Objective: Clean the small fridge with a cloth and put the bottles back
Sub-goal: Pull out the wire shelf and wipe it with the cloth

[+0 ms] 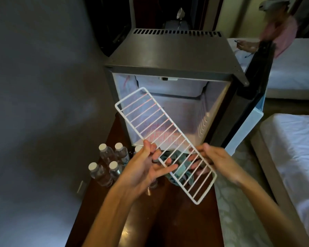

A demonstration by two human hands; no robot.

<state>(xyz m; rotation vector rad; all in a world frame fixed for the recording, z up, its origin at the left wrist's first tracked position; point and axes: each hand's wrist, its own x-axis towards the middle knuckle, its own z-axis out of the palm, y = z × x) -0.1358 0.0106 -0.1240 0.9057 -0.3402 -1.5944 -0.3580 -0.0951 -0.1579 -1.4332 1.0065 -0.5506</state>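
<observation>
We hold the rack [168, 142] slantwise in both hands: left hand [146, 164] pinching one long edge, right hand [217, 162] gripping the other. The cloth [183, 159] lies just under our grip, bottles [106, 155] stand left of it, and the open fridge [168, 52] sits beyond.

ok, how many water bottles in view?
5. Four bottles cluster on the table below the fridge's left corner; a fifth cap peeks out behind the left hand. More may hide there.

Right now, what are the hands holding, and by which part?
The wire shelf, by its two long edges: left hand on one, right hand on the other.
</observation>
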